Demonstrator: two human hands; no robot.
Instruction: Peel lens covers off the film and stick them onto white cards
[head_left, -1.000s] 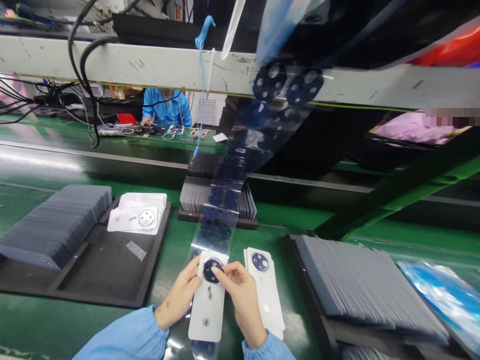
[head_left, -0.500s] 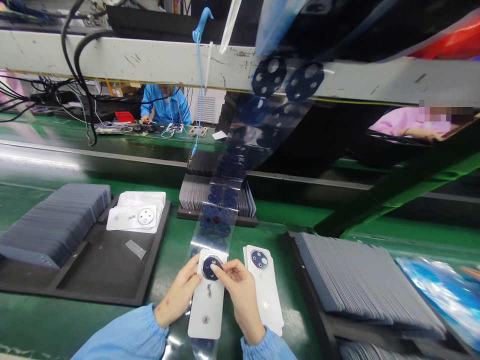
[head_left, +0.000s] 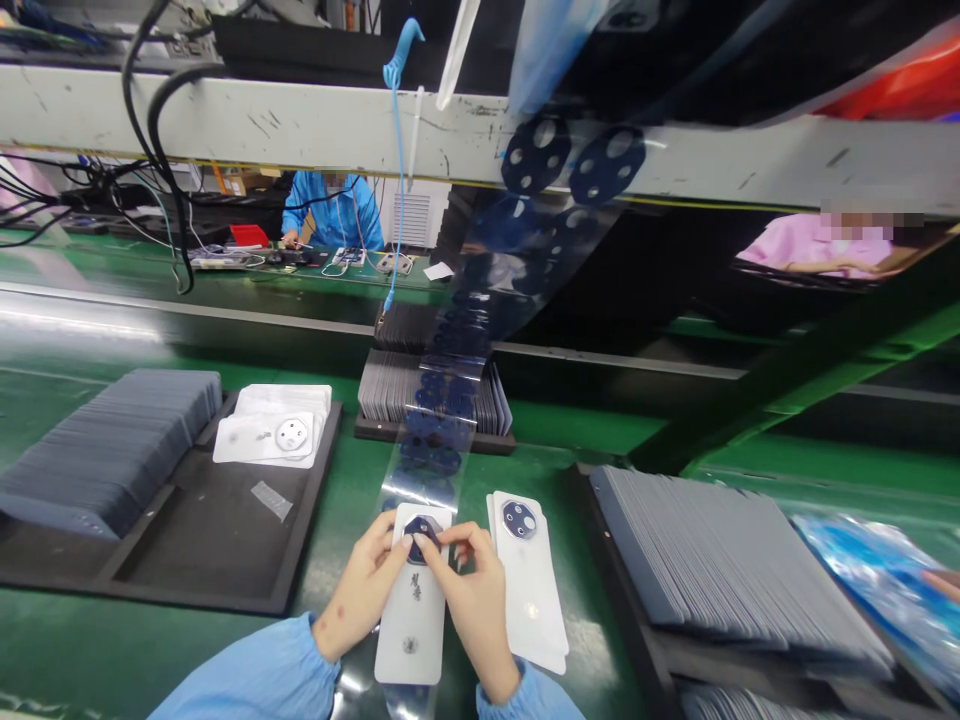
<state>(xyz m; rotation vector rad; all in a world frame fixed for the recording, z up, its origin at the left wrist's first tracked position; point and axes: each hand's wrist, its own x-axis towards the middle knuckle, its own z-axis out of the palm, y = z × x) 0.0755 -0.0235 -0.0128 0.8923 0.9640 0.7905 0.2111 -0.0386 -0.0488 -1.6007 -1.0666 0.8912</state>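
Two hands on one white panel (head_left: 411,620), set low at frame centre. Panel is grasped at its 9 o'clock edge by the left hand (head_left: 358,585), thumb laid on the dark disc (head_left: 415,554) near the panel's far end. Disc is also touched by the right hand's (head_left: 478,595) thumb, fingers bunched at 3 o'clock; can't tell if panel is pinched there too. Disc best pressed evenly by both thumbs, holes kept aligned, rim worked last so no air gets trapped, I'd judge.

Outward from panel: film strip (head_left: 431,440) run underneath and off toward 12; short white stack (head_left: 532,590) on the worktop (head_left: 337,500) at 3; grey sheets (head_left: 739,565) racked beyond; dark tray (head_left: 225,535) at 10.
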